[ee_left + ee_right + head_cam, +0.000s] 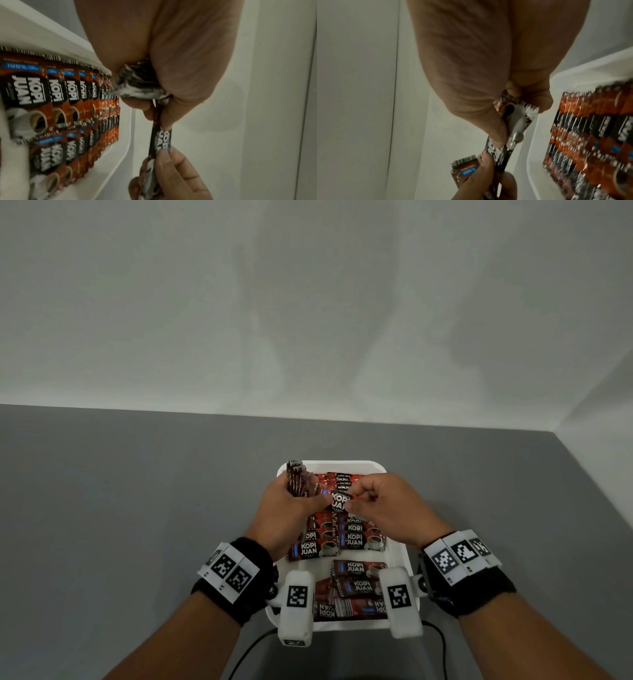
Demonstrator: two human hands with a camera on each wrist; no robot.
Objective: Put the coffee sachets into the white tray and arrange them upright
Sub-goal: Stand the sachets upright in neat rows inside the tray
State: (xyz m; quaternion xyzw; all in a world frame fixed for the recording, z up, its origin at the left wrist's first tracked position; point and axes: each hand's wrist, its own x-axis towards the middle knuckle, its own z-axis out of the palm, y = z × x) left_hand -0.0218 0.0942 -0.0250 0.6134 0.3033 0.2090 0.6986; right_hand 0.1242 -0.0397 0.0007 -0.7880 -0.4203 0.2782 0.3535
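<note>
Both hands worked above the white tray (397,556), which sat on a grey table (137,508). The left hand (291,501) gripped a bunch of Kopi Juan sachets (297,479) upright over the tray's far left corner. The right hand (383,505) pinched a single sachet (339,501) between thumb and fingers; the left thumb touched it too. More sachets (346,539) lay overlapping in rows inside the tray.

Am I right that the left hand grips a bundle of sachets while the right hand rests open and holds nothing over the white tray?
Not quite: the right hand pinches a single sachet, as the head view shows. The left hand does grip a bundle of sachets over the white tray.
</note>
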